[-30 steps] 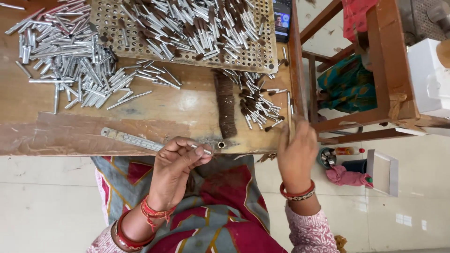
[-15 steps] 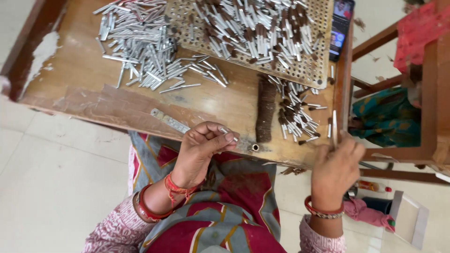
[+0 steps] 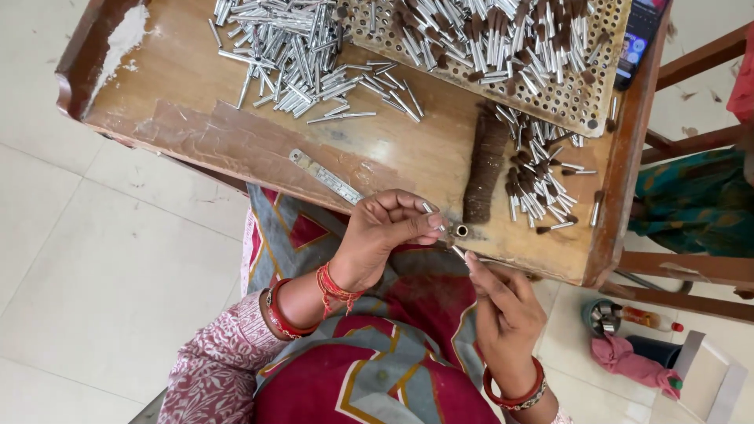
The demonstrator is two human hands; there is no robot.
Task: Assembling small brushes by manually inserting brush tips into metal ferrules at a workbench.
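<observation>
The left hand [image 3: 385, 235] is raised from a bent wrist at the near edge of the wooden work table [image 3: 236, 118], palm turned toward the wearer. Its fingers are curled inward, and thumb and forefinger are pinched together on a short silver metal tube [image 3: 429, 209], of which only the end shows above the fingertips. The wrist carries red bangles and red thread.

The right hand [image 3: 503, 314] rises from below, forearm near vertical, with a red bangle at the wrist. Its fingers are drawn close together and point up toward the table edge. Thumb and forefinger grip a second thin metal piece [image 3: 458, 251], whose tip projects just beyond the fingertips. The two hands are near each other but apart.

Between them, just beside the left fingertips, a small brass-coloured socket [image 3: 461, 231] sits at the near table edge, its round opening facing up.

The held tube is slender, straight and bright silver, matching the loose pile of silver tubes [image 3: 290, 55] at the far left of the table. A perforated tray [image 3: 577, 102] at the far side holds tubes tipped with dark brown bristle, and a smaller heap of brown-tipped tubes [image 3: 538, 184] lies to the right of a dark brown bundle of fibre [image 3: 485, 165]. A flat metal ruler [image 3: 326, 177] lies diagonally on the table, near the left hand.
</observation>
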